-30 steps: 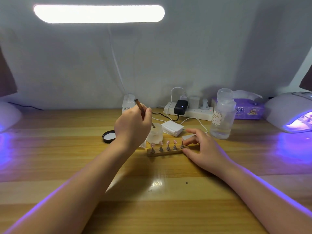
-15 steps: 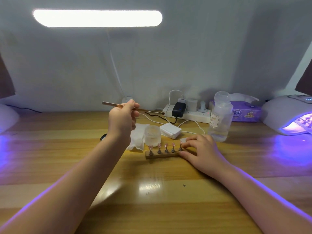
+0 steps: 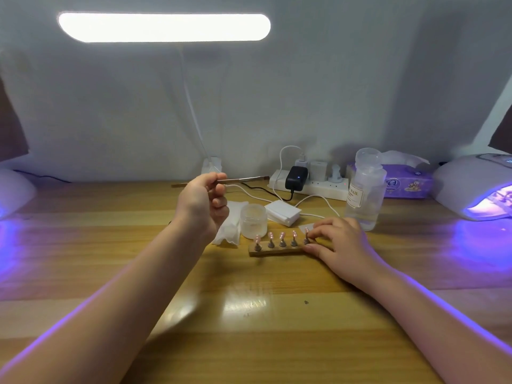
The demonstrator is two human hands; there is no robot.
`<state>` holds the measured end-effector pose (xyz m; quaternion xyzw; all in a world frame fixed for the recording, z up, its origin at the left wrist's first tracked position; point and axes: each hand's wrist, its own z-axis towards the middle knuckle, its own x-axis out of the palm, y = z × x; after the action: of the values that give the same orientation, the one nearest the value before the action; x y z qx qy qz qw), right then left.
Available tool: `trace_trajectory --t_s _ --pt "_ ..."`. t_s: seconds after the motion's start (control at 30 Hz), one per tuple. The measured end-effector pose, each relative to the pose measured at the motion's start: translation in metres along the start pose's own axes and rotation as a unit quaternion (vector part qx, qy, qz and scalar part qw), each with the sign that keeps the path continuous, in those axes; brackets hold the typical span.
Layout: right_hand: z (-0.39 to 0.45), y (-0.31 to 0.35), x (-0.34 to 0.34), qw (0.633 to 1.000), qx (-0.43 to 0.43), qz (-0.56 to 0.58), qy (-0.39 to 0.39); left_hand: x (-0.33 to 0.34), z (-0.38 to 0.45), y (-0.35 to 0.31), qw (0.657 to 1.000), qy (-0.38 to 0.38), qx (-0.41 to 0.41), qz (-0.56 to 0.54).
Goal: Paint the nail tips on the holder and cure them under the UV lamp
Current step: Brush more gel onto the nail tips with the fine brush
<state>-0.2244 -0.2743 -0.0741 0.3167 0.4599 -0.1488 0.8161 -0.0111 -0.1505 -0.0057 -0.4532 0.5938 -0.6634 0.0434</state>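
The wooden holder with five pink nail tips sits mid-table, unmoved. The right hand pinches its three-o'clock end. At ten o'clock, the left hand has risen, fingers curled round a thin brush, now level.

Bright overhead lamp — violet side glows (edges warped).

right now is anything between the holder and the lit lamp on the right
Mostly clear. The holder sits mid-table under the right hand; the lamp glows at the far right. The bottle stands just behind the direct line, so bare table lies between.
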Motion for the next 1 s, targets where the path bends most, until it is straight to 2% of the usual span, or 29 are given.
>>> trace_trajectory --t_s 0.13,0.27,0.37,0.43,0.53,0.6,0.67,0.73,0.9,1.0 --pt "0.001 -0.007 -0.002 0.999 0.026 -0.029 0.012 0.0 0.0 0.001 1.0 0.004 0.027 0.001" --pt "0.001 -0.009 -0.004 0.999 0.031 -0.032 0.023 0.0 -0.003 0.005 0.995 0.012 0.091 0.026" --pt "-0.001 -0.004 -0.005 0.999 0.008 -0.021 0.028 -0.002 -0.003 0.005 0.986 0.007 0.14 0.088" --pt "-0.002 0.001 -0.003 1.0 -0.005 -0.022 0.004 -0.005 -0.003 0.004 0.95 -0.023 0.221 0.221" --pt "-0.004 0.006 -0.002 0.998 -0.016 -0.025 -0.051 -0.004 -0.006 0.005 0.845 -0.029 0.33 0.42" --pt "-0.004 0.006 -0.002 0.997 -0.01 -0.023 -0.072 -0.002 -0.007 0.007 0.804 -0.028 0.334 0.491" --pt "-0.003 0.004 -0.002 0.997 0.002 -0.025 -0.07 -0.001 -0.007 0.012 0.788 -0.032 0.316 0.528" --pt "-0.003 0.002 -0.001 0.998 0.015 -0.026 -0.054 -0.001 -0.005 0.015 0.792 -0.034 0.296 0.534" --pt "-0.001 -0.002 0.001 0.999 0.031 -0.002 -0.008 -0.004 0.002 0.014 0.896 -0.048 0.197 0.396" --pt "0.0 -0.003 0.002 1.0 0.029 0.007 0.0 -0.008 0.005 0.012 0.912 -0.068 0.188 0.357"
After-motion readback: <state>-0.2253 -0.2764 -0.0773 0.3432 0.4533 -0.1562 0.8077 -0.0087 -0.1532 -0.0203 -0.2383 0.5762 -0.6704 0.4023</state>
